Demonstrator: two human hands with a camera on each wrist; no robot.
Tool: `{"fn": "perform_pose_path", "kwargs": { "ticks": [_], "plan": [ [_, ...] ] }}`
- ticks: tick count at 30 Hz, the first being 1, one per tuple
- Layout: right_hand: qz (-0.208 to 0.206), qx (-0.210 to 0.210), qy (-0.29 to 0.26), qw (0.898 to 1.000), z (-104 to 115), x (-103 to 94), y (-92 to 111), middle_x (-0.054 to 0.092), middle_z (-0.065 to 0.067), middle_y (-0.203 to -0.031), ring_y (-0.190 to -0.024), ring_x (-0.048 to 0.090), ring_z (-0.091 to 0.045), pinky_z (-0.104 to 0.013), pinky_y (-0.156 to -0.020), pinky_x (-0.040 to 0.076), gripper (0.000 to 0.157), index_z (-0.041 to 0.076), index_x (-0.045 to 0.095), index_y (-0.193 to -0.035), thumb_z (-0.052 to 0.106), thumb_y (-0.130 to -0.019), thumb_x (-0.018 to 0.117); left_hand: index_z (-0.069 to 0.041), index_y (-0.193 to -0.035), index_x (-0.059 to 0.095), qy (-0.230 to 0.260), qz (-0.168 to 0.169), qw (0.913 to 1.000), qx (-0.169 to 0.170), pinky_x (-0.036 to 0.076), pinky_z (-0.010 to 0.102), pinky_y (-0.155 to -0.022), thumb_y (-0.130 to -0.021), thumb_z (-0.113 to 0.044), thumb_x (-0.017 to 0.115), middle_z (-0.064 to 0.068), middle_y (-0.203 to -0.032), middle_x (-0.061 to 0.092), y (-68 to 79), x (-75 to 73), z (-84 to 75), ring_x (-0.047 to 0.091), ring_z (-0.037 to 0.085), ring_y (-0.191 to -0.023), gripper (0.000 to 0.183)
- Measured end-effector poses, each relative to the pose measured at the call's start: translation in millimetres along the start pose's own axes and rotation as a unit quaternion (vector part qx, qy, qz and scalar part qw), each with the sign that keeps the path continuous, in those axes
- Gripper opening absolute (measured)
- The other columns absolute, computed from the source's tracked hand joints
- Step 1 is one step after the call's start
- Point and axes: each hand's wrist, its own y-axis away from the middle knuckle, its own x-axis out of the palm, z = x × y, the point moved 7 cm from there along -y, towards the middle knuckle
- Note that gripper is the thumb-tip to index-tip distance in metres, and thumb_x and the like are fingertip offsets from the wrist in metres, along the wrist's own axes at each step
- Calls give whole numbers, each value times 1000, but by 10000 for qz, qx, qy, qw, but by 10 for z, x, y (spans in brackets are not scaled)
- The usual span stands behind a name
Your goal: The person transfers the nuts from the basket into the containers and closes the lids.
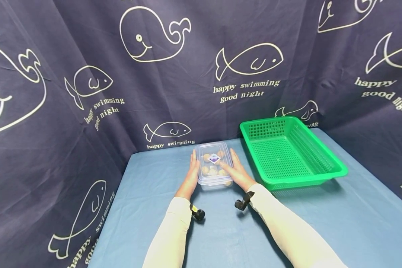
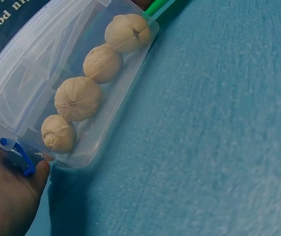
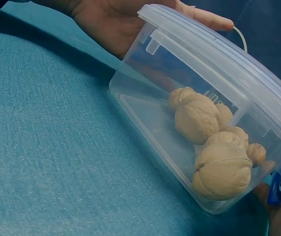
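A clear rectangular plastic container (image 1: 216, 180) with a lid and several walnuts (image 2: 78, 98) inside is between my two hands in the head view. My left hand (image 1: 191, 178) grips its left side, fingers reaching along the wall. The right hand (image 1: 239, 175) holds the opposite side, its thumb lying over the lid. A small diamond-shaped label (image 1: 214, 159) sits on top. In the left wrist view a blue latch (image 2: 21, 156) shows at the container's end, beside a hand. Through the wall in the right wrist view, walnuts (image 3: 223, 172) cluster toward one end.
A green perforated plastic basket (image 1: 308, 178) stands to the right, close to my right hand. Blue cloth covers the table (image 1: 227, 234). Behind it and on the sides hang dark curtains (image 1: 201, 85) with white fish drawings. Each wrist carries a small black camera (image 1: 197, 213).
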Motion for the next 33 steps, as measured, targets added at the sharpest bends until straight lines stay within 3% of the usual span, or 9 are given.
{"fn": "perform_pose_path", "kwargs": {
  "ticks": [8,14,20,27,33],
  "plan": [
    [-277,-61,189,9994,10,-71,6,0,-16,-169,-156,1,-31,-50,-124,4,98,5,3,-163,46,-97,63,-18,-164,0,-52,-59,10000,-31,-5,56,-121,-110,-39,26,11,-170,-6,-7,-31,-18,-11,28,-155,64],
    [-398,-223,427,9980,34,-141,-21,-1,-17,-169,-156,1,-30,-51,-124,5,101,10,2,-164,47,-95,66,-17,-164,1,-216,-167,9995,145,-4,55,-122,-110,-37,26,15,-170,-6,-21,-85,-139,-10,29,-155,63],
    [-419,-187,562,9974,76,-177,-41,-1,-17,-169,-155,2,-32,-52,-123,7,102,10,3,-164,48,-94,67,-18,-164,-2,-104,-118,9996,237,-4,52,-122,-111,-33,24,8,-170,-7,-32,-86,-234,-8,26,-156,61],
    [-360,-257,458,9980,165,-147,-58,-4,-14,-170,-155,1,-32,-53,-123,6,102,16,2,-164,45,-93,69,-18,-164,-2,75,-30,9968,798,-2,49,-123,-111,-30,22,-1,-171,-6,-38,-26,-356,-5,22,-156,60],
    [-209,-315,271,9989,210,-96,-56,-6,-17,-169,-155,-1,-34,-54,-123,6,104,15,-3,-164,41,-93,70,-14,-163,-7,536,167,9922,1115,-6,49,-123,-110,-21,18,4,-170,-9,-44,49,-405,-9,23,-155,59]
  ]
}}
